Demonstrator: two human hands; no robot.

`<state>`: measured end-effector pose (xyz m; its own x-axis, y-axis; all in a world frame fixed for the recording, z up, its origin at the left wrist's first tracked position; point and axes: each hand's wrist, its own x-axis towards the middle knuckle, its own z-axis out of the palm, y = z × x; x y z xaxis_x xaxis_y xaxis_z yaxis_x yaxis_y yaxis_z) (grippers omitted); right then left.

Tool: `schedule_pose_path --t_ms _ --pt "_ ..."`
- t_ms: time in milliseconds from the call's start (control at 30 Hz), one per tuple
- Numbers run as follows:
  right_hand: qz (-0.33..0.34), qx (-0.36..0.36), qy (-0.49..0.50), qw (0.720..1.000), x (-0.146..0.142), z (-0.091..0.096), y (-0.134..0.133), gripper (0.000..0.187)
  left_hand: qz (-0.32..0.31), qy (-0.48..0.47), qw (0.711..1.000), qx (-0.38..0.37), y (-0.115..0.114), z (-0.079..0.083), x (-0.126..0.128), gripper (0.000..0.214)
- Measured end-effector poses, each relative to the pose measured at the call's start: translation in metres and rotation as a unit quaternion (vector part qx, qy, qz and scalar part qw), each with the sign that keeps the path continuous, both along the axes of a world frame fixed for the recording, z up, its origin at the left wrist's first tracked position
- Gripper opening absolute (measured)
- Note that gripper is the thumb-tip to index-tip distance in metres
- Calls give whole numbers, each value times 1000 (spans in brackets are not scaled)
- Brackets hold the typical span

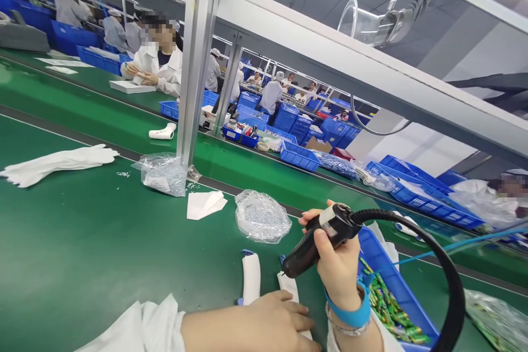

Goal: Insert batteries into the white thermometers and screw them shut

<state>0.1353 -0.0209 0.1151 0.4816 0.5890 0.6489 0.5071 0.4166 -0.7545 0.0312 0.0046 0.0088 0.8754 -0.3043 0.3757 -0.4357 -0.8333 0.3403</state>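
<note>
My right hand [336,264] is closed round a black electric screwdriver [317,242] with a thick black hose [445,269] curving off to the right; its tip points down at a white plastic device [289,286] on the green belt. My left hand [264,324] lies palm down over the near end of that device, fingers together. A second white device [251,278] lies just left of it. A clear bag of small screws [262,217] sits beyond them.
A blue bin [385,269] with green parts stands at my right. Another screw bag [163,173], a white cloth [204,203] and white gloves [58,162] lie on the belt [82,242]. A metal post [198,60] rises behind. Other workers sit across the line.
</note>
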Motion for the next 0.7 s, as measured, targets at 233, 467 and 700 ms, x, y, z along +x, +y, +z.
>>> schedule_pose_path --t_ms 233,467,700 --pt "0 -21 -13 1000 2 -5 4 34 -9 50 998 28 1 11 -3 29" --pt "5 -34 -22 999 3 -9 7 35 -11 74 996 55 3 23 -3 29" --pt "28 -19 -50 998 3 -14 1 37 -12 77 994 72 2 21 -4 30"
